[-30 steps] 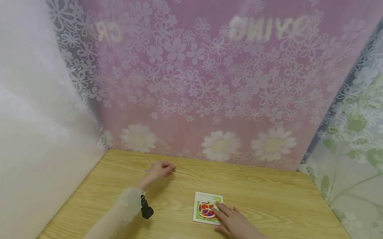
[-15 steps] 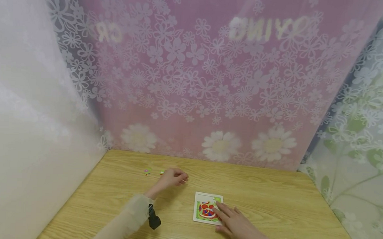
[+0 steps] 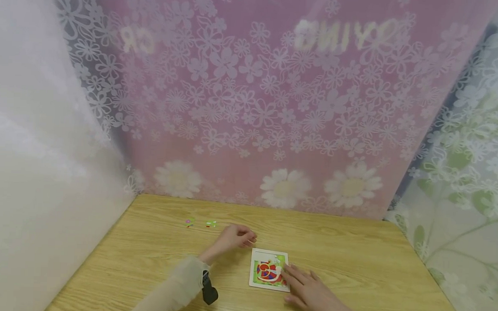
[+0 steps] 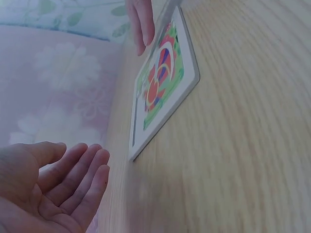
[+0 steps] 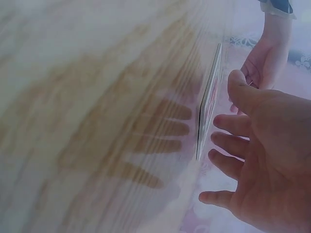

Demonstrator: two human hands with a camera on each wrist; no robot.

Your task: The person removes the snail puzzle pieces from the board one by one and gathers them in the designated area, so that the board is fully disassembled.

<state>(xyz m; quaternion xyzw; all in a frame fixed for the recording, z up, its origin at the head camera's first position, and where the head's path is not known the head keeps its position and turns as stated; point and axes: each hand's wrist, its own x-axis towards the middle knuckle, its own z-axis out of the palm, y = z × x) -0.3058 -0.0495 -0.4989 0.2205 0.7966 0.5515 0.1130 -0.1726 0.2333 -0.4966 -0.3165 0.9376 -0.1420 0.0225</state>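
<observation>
A square white-framed picture puzzle board lies flat on the table, with a red, blue and green picture and a blank pale strip along its far edge. My left hand hovers beyond the board's far left corner. In the left wrist view its fingers are loosely bent, the thumb stands apart, and nothing shows between them. At the board's right edge is my right hand, fingers spread. The right wrist view shows the right hand's fingers close to the board; whether they touch it I cannot tell.
Two small colourful pieces, one green and pink and one green and white, lie at the back left of the wooden table. A flowered pink curtain hangs behind the table; pale sheets flank it.
My left hand has moved right and slightly nearer, toward the board, uncovering the two small pieces at the back left. My right hand has shifted slightly right, uncovering more of the board's right side.
</observation>
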